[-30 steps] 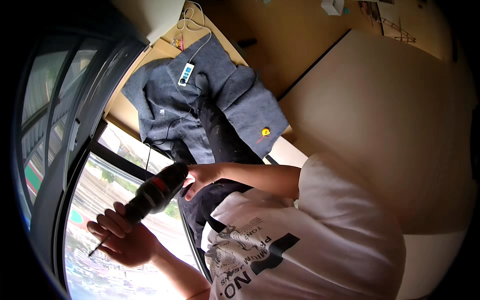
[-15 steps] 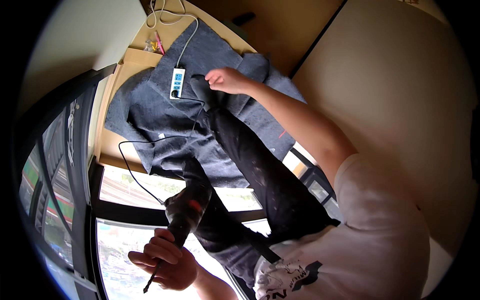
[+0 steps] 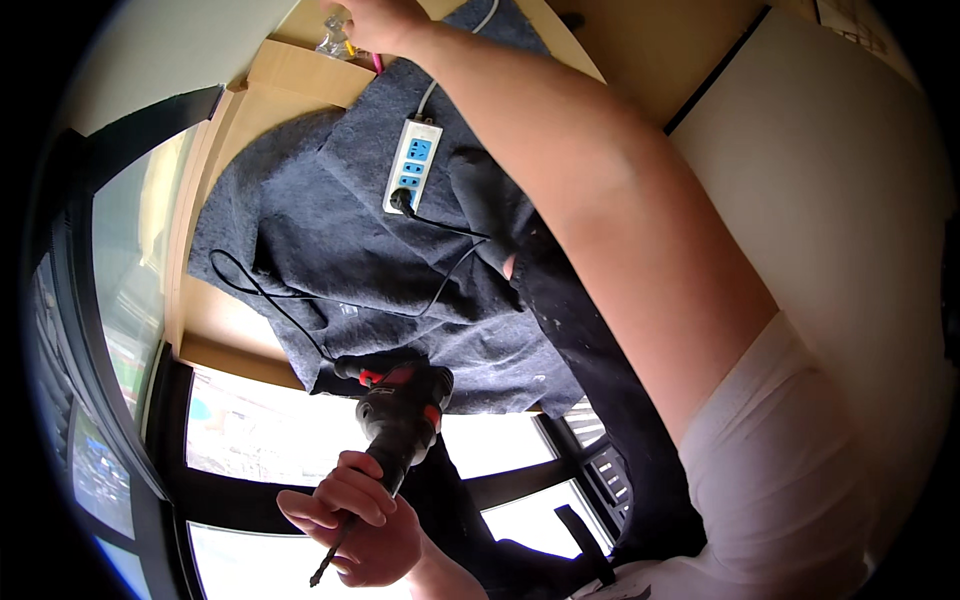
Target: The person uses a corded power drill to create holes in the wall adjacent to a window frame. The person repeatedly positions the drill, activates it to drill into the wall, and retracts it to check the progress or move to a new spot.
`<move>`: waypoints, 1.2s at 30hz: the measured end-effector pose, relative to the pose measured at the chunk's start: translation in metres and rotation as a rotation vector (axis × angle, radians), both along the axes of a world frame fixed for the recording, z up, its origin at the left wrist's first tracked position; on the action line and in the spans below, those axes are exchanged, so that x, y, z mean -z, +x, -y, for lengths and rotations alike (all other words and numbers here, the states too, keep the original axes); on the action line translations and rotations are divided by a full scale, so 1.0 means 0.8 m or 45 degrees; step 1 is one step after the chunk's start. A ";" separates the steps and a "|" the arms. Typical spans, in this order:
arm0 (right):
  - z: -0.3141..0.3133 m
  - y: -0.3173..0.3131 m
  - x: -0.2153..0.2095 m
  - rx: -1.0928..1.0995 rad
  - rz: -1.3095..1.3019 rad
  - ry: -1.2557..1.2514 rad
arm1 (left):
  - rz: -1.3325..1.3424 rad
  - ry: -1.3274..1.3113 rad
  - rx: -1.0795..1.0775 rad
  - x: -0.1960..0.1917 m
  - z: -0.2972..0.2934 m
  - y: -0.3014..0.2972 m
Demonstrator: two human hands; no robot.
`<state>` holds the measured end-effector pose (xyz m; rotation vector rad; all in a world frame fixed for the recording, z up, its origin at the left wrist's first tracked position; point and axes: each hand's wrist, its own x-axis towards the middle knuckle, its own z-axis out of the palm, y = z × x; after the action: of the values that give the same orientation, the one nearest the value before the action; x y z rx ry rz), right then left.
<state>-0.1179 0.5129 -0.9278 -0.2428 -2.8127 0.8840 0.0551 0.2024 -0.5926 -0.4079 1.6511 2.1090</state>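
1. Head view, left hand (image 3: 385, 545): fingers grasp the front end of the black-and-red drill (image 3: 402, 408); drill bit (image 3: 330, 558) points down-left.
2. Head view, right hand (image 3: 380, 22): beside clear packet (image 3: 333, 42); finger grip cannot be determined.
3. Black cord (image 3: 285, 312): connects drill to power strip (image 3: 410, 165) on dark cloth (image 3: 310, 195).

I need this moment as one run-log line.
left hand: holds drill by front; right hand: at clear plastic; power strip: on dark cloth

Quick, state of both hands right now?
Left hand: closed, holding the black drill by its front end.
Right hand: near the clear plastic packet, cut off by the top edge; grip cannot be told.
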 end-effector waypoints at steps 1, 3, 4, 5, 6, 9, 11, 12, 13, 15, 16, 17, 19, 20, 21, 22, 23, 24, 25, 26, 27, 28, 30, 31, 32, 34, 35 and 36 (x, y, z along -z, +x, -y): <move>0.006 0.005 -0.008 -0.102 -0.025 -0.075 | -0.014 -0.013 -0.016 0.011 0.000 -0.001; -0.008 0.002 -0.007 -0.178 0.371 -0.401 | -0.050 0.031 -0.030 0.039 -0.001 -0.004; -0.019 0.005 0.002 -0.125 0.395 -0.488 | -0.046 -0.075 -0.080 0.055 -0.004 -0.007; -0.033 0.010 0.009 -0.100 0.403 -0.551 | -0.035 -0.033 -0.096 0.072 -0.007 -0.010; -0.037 0.012 0.014 -0.123 0.392 -0.436 | -0.016 -0.012 -0.110 0.085 -0.010 -0.015; -0.052 0.012 0.019 -0.209 0.263 -0.191 | -0.039 0.216 -0.113 0.131 -0.018 -0.028; -0.054 0.016 0.024 -0.048 0.246 -0.398 | -0.033 0.366 -0.105 0.164 -0.031 -0.039; -0.058 0.017 0.025 0.037 0.235 -0.497 | -0.031 0.446 -0.091 0.179 -0.037 -0.045; -0.036 0.019 0.009 -0.072 0.375 -0.703 | 0.015 0.350 -0.091 0.186 -0.034 -0.049; -0.037 0.025 0.013 0.189 0.568 -1.254 | 0.056 0.333 -0.088 0.212 -0.048 -0.055; -0.040 0.032 0.020 0.329 0.660 -1.522 | 0.064 0.321 -0.075 0.227 -0.055 -0.058; -0.041 0.038 0.032 0.312 0.607 -1.523 | 0.051 0.311 -0.069 0.240 -0.065 -0.061; -0.044 0.048 0.051 0.158 0.578 -1.292 | 0.006 0.293 -0.034 0.266 -0.082 -0.067; -0.038 0.049 0.050 0.076 0.566 -1.182 | 0.043 0.185 -0.031 0.269 -0.092 -0.072; -0.031 0.052 0.048 0.083 0.555 -1.087 | 0.032 0.189 -0.048 0.277 -0.102 -0.076; -0.029 0.054 0.055 0.089 0.571 -1.123 | 0.023 0.194 -0.058 0.286 -0.111 -0.081; -0.029 0.052 0.063 0.092 0.584 -1.153 | 0.025 0.150 -0.044 0.292 -0.120 -0.090; -0.030 0.051 0.069 0.096 0.597 -1.182 | 0.026 0.107 -0.030 0.298 -0.129 -0.099; -0.027 0.054 0.071 0.087 0.571 -1.246 | -0.041 0.138 -0.047 0.319 -0.128 -0.101; -0.024 0.055 0.067 0.076 0.545 -1.309 | -0.009 0.024 -0.029 0.328 -0.128 -0.107; -0.021 0.058 0.063 0.065 0.518 -1.371 | -0.010 0.004 -0.022 0.335 -0.126 -0.109; -0.012 0.062 0.051 0.050 0.504 -1.514 | -0.014 -0.020 -0.020 0.338 -0.123 -0.110; 0.012 0.081 0.017 0.027 0.472 -1.792 | -0.026 -0.117 0.003 0.341 -0.123 -0.108; 0.020 0.086 -0.001 0.012 0.497 -1.877 | -0.036 -0.158 0.014 0.340 -0.123 -0.108; 0.026 0.092 -0.015 0.000 0.523 -1.969 | -0.029 -0.168 0.019 0.342 -0.122 -0.106; 0.037 0.100 -0.024 -0.016 0.543 -2.042 | -0.013 -0.182 0.033 0.347 -0.122 -0.102; 0.042 0.104 -0.023 -0.020 0.537 -2.024 | -0.043 -0.173 0.032 0.348 -0.123 -0.101; 0.046 0.107 -0.022 -0.023 0.533 -2.006 | -0.072 -0.164 0.031 0.347 -0.124 -0.100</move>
<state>-0.0322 0.4758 -0.9102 -0.5963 -1.6233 3.0330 -0.0250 0.3017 -0.8705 -0.3690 1.8216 2.0208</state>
